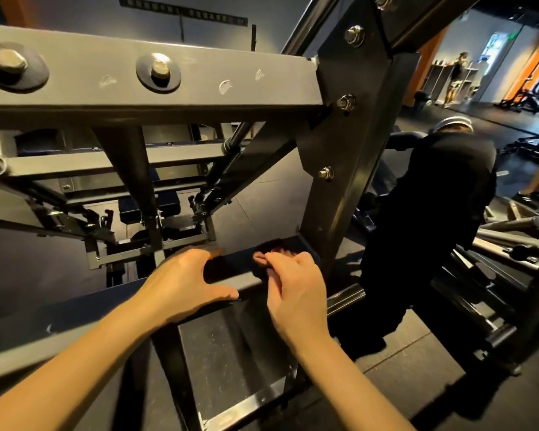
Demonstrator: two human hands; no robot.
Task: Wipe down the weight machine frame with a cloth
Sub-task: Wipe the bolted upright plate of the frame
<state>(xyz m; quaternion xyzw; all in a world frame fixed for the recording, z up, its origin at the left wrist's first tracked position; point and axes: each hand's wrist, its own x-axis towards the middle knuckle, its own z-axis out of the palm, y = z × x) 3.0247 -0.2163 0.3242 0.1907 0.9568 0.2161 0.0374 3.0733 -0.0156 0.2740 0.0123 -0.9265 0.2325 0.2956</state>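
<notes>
- Far left, the upper beam [199, 85] of the weight machine frame crosses the view, with two large bolts [157, 73] through its face and pale scuff marks to their right
- Below it the lower beam [59, 325] slants from the near left up toward the upright post, its surface dark and dull
- The left hand [184, 281] rests on this lower beam with fingers spread and fairly straight, thumb on the near edge, gripping nothing
- Just right of it lies the dark cloth [277, 245], bunched on the beam's top where the beam meets the post; its edges blur into the dark metal
- The right hand [293, 287] sits at the cloth, thumb and forefinger pinching a fold, the other fingers curled; the two hands are near one another but apart
- The upright post [349, 144] rises behind, with hex bolts [346, 102] down its side
- Right of the post a person in black [433, 213] bends forward
- Far right, more gym equipment [511, 237] stands on the dark floor
</notes>
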